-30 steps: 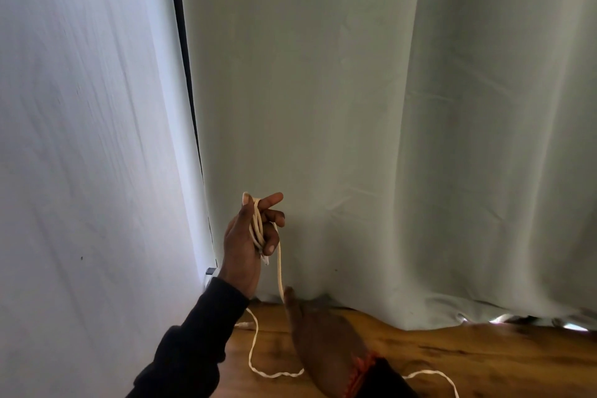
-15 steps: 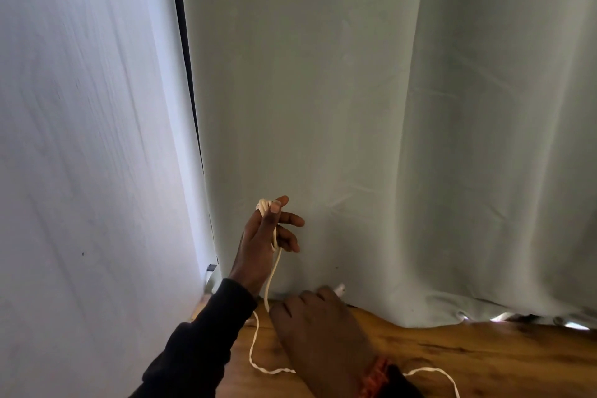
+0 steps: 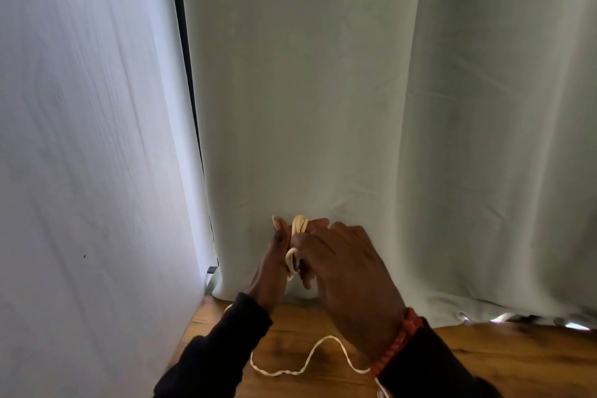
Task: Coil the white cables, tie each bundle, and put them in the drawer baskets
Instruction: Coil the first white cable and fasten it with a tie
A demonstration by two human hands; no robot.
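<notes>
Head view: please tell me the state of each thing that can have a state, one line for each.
white cable: partly coiled, loops in the hands, loose tail lying on the wooden surface.
left hand: holds the coil, fingers raised.
right hand: curled at the coil; exact grip hidden.
curtain: hanging drawn, hem resting on the wooden surface.
red bracelet: worn on the right wrist.

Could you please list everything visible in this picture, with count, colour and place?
cable: one, white, coiled loops held between both hands, loose tail lying on the table
table: one, brown wood, bottom of view
curtain: one, pale green-grey, hanging behind the table
panel: one, white, along the left
frame: one, black, a strip between panel and curtain
bracelet: one, red, on the right wrist
left hand: one, dark sleeve, holds the coil
right hand: one, dark sleeve, fingers at the coil
</notes>
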